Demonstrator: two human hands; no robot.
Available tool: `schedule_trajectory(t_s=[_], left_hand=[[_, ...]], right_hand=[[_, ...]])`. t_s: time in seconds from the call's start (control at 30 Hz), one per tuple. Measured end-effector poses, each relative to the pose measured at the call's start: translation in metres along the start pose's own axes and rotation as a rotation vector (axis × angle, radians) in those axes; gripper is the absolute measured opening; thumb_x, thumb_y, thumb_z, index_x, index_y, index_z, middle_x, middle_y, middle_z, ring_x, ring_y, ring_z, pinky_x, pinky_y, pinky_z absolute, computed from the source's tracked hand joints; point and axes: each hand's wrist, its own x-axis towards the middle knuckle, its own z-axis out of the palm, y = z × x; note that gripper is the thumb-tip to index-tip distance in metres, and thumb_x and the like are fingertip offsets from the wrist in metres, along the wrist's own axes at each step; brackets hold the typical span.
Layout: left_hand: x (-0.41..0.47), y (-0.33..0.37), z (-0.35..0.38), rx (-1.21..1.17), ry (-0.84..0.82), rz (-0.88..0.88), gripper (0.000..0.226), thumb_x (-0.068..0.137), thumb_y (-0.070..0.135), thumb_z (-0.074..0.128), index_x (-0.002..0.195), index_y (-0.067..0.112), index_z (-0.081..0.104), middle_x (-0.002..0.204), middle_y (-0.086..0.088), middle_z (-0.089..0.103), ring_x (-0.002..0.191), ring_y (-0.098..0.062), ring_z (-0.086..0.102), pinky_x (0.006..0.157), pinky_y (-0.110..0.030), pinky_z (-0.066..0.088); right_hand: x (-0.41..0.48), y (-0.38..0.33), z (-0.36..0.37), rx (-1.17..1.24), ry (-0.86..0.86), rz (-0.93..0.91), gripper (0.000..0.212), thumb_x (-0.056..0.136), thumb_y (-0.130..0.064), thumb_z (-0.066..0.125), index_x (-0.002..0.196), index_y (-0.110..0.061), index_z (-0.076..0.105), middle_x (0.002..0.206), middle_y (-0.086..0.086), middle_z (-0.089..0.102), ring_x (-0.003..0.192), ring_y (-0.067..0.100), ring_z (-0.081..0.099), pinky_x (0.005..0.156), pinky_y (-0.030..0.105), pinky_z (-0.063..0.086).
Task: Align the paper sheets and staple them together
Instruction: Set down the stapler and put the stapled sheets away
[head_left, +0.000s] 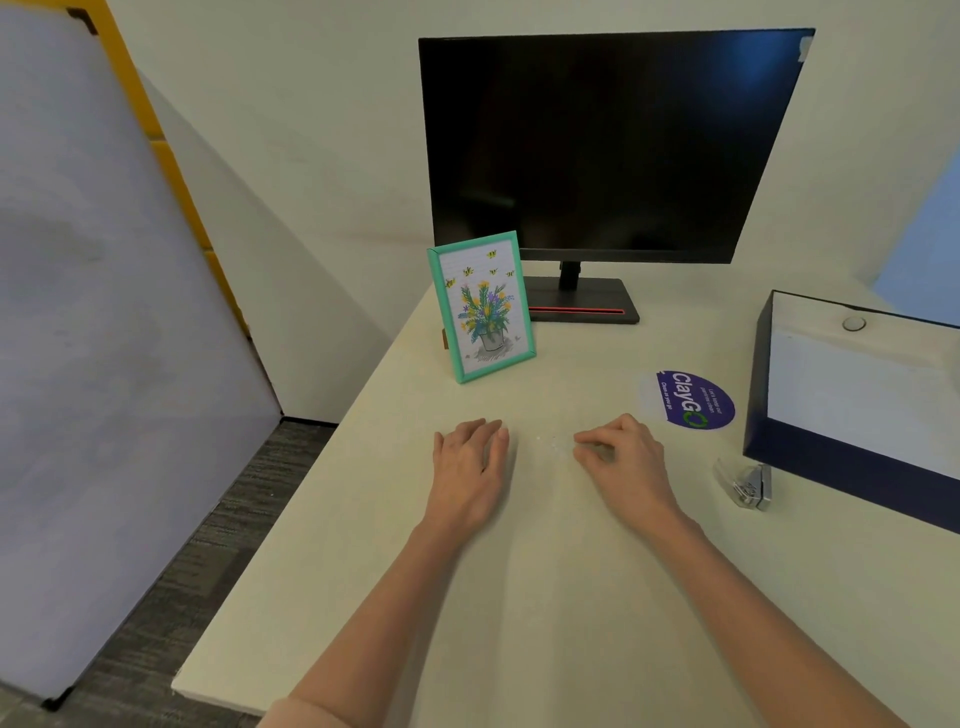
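My left hand (470, 462) rests palm down on the cream desk (519, 597), fingers loosely together, holding nothing. My right hand (621, 457) lies a short way to its right, fingers loosely curled on the desk, also holding nothing. A small silver stapler (745, 486) lies on the desk to the right of my right hand, just in front of a dark blue box (831, 467). White paper sheets (857, 395) lie inside that box at the right edge.
A black monitor (613, 145) stands at the back on its stand. A teal picture frame (483, 306) with a flower drawing stands left of it. A purple round sticker (691, 397) lies beyond my right hand. The desk's left edge drops to grey carpet.
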Motion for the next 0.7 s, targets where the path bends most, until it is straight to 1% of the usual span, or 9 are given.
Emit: schedule_trajectory(t_s=[0.17,0.3,0.33,0.4,0.47,0.5,0.57,0.63,0.7], left_hand=[[0.001,-0.002,0.001,0.007,0.008,0.003,0.044,0.098,0.041,0.036,0.13,0.019,0.055,0.136,0.0,0.052,0.133,-0.016,0.039,0.116,-0.049,0.016],[0.0,0.0,0.001,0.016,0.017,0.001,0.043,0.099,0.04,0.036,0.13,0.019,0.055,0.136,0.0,0.052,0.133,-0.017,0.039,0.116,-0.048,0.016],[0.0,0.0,0.001,0.016,0.017,-0.002,0.042,0.099,0.04,0.035,0.13,0.019,0.055,0.136,0.0,0.052,0.133,-0.017,0.039,0.116,-0.047,0.015],[-0.001,0.001,0.0,0.014,0.017,-0.01,0.042,0.099,0.039,0.035,0.13,0.019,0.055,0.136,0.0,0.052,0.133,-0.017,0.039,0.117,-0.047,0.013],[0.0,0.002,-0.001,0.005,0.02,-0.016,0.042,0.099,0.039,0.035,0.13,0.02,0.055,0.136,0.0,0.052,0.133,-0.017,0.038,0.118,-0.047,0.011],[0.0,0.002,-0.001,0.003,0.02,-0.016,0.042,0.099,0.039,0.034,0.13,0.02,0.055,0.136,0.001,0.052,0.133,-0.016,0.038,0.119,-0.046,0.011],[-0.001,0.002,-0.001,0.004,0.022,-0.012,0.041,0.1,0.038,0.034,0.129,0.02,0.056,0.136,0.001,0.052,0.133,-0.016,0.038,0.118,-0.047,0.012],[-0.001,0.002,0.0,0.003,0.027,-0.011,0.04,0.1,0.038,0.034,0.129,0.02,0.056,0.135,0.001,0.053,0.132,-0.016,0.039,0.118,-0.047,0.012],[-0.001,0.002,0.0,0.001,0.025,-0.011,0.04,0.1,0.037,0.034,0.129,0.02,0.056,0.136,0.002,0.053,0.132,-0.016,0.039,0.118,-0.047,0.012]], right_hand=[[-0.002,0.008,-0.004,-0.056,0.023,0.038,0.002,0.078,-0.037,0.071,0.078,-0.036,0.07,0.094,-0.011,0.045,0.095,0.009,0.038,0.085,0.03,0.023],[0.01,-0.008,0.009,-0.03,-0.064,-0.025,0.002,0.077,-0.037,0.071,0.077,-0.036,0.07,0.095,-0.011,0.047,0.098,0.009,0.039,0.088,0.033,0.024],[0.013,-0.01,0.009,-0.024,-0.081,-0.038,0.001,0.078,-0.035,0.071,0.079,-0.034,0.07,0.095,-0.011,0.049,0.1,0.01,0.042,0.088,0.033,0.025],[0.021,-0.009,0.003,0.039,-0.113,-0.069,0.011,0.08,-0.024,0.069,0.09,-0.029,0.07,0.098,-0.008,0.054,0.105,0.013,0.05,0.094,0.034,0.032],[0.027,-0.003,-0.009,0.081,-0.201,-0.148,0.029,0.083,-0.014,0.065,0.11,-0.024,0.067,0.113,-0.004,0.059,0.116,0.017,0.052,0.102,0.035,0.037],[0.029,-0.001,-0.013,0.043,-0.28,-0.206,0.038,0.086,-0.013,0.062,0.122,-0.024,0.062,0.126,-0.005,0.057,0.124,0.016,0.048,0.107,0.031,0.034],[0.029,-0.002,-0.016,-0.099,-0.452,-0.326,0.046,0.093,-0.016,0.054,0.137,-0.03,0.049,0.148,-0.011,0.041,0.138,0.01,0.034,0.113,0.024,0.022],[0.028,-0.005,-0.013,-0.211,-0.54,-0.432,0.044,0.098,-0.019,0.046,0.14,-0.032,0.045,0.152,-0.013,0.034,0.14,0.007,0.029,0.114,0.021,0.018],[0.028,-0.009,-0.012,-0.279,-0.532,-0.495,0.037,0.1,-0.023,0.041,0.136,-0.029,0.052,0.148,-0.01,0.043,0.136,0.01,0.037,0.112,0.024,0.025]])
